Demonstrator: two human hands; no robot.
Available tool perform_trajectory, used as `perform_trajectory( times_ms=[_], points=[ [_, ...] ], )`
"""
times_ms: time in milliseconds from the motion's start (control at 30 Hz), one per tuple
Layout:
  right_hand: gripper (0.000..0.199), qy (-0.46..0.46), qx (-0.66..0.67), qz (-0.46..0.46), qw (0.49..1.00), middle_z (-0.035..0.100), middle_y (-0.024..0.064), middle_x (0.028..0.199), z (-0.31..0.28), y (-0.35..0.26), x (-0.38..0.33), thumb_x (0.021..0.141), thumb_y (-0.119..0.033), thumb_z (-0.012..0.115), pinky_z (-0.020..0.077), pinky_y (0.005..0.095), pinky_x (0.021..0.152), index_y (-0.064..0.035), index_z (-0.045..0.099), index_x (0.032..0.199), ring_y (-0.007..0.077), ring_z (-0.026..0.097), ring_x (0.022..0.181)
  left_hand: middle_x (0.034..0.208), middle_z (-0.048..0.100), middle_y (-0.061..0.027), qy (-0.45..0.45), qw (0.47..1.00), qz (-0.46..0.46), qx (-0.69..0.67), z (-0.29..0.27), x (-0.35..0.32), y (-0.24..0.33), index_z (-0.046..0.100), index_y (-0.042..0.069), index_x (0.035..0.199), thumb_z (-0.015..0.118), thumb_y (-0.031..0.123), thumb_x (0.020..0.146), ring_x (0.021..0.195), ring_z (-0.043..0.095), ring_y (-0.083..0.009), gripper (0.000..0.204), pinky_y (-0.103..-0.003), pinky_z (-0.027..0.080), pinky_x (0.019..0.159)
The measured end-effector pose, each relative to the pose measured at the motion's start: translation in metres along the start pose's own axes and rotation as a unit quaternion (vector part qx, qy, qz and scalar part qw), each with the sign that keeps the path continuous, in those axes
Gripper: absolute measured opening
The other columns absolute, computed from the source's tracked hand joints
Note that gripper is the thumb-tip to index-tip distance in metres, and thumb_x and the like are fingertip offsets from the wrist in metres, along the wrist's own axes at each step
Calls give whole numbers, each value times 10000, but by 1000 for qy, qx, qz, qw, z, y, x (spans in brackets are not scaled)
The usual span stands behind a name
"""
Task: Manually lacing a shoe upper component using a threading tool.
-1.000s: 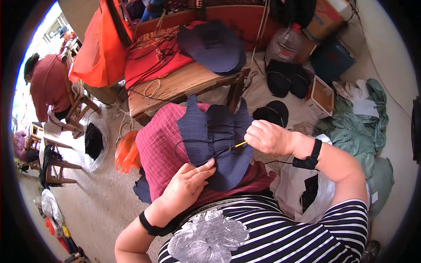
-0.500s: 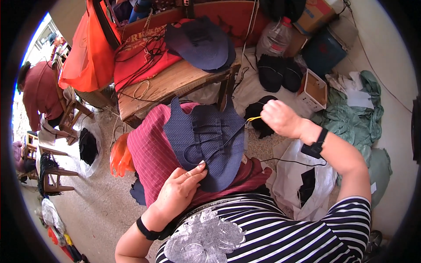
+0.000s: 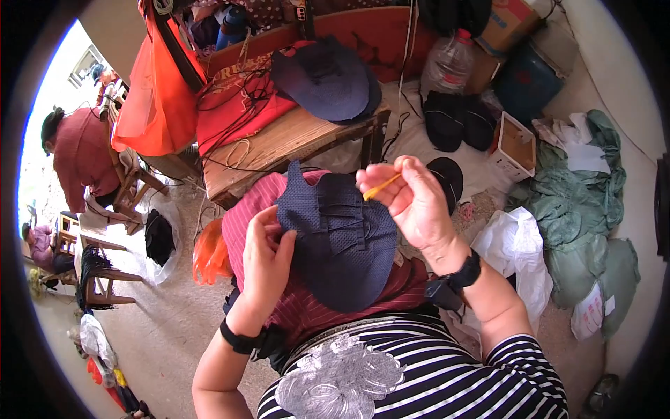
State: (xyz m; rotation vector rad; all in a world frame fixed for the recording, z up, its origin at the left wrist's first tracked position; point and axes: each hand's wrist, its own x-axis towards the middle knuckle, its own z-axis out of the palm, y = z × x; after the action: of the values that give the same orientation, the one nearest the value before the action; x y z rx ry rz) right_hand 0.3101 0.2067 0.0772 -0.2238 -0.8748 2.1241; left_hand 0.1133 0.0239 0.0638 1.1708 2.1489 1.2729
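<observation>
A dark navy fabric piece (image 3: pixel 342 244), shaped like part of a hat, lies on a red striped cloth (image 3: pixel 244 230) over my lap. My left hand (image 3: pixel 269 258) grips the left edge of the navy piece. My right hand (image 3: pixel 412 199) is raised above its upper right corner and pinches a thin yellow needle-like tool (image 3: pixel 380 187). Whether a thread runs from the tool to the fabric cannot be made out. Both wrists carry black bands.
A wooden bench (image 3: pixel 279 146) ahead holds a finished navy hat (image 3: pixel 324 77) and red cloth. Black hat pieces (image 3: pixel 453 119), a plastic bottle (image 3: pixel 447 63), a small box (image 3: pixel 516 146) and green fabric (image 3: pixel 579 202) lie at right. A person in red (image 3: pixel 77 157) sits at left.
My right hand has lifted the yellow tool up and away from the navy fabric. My left hand has slid from the lower edge up to the piece's left side.
</observation>
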Motion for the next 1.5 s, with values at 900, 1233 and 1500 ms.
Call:
perform_trajectory(
  times_ms=[900,1233,1500],
  points=[
    [214,27,-394,103,913,466,-84,672,-20,-56,21,1067,-222,533,297,170,472,-35,633,1092,-13,361,553,993,492,-61,26,999,29,34,-11,-23,-5,671,52,1107,727,-9,861,718,547,-124,259,-257,499,629],
    [267,-366,-688,-154,607,739,103,870,-5,4,13,935,-111,667,588,364,639,-82,693,1199,265,729,758,1408,505,-111,-82,932,232,265,-9,-31,4,591,85,1394,727,73,826,1136,537,-312,584,-419,464,990],
    [174,-263,-727,-102,626,687,92,752,-5,-9,10,1018,-101,520,533,325,568,-36,608,1154,190,679,648,1350,579,-136,-85,953,240,164,-22,-34,-5,672,21,1247,728,5,799,1113,584,-327,451,-419,489,980]
  ],
)
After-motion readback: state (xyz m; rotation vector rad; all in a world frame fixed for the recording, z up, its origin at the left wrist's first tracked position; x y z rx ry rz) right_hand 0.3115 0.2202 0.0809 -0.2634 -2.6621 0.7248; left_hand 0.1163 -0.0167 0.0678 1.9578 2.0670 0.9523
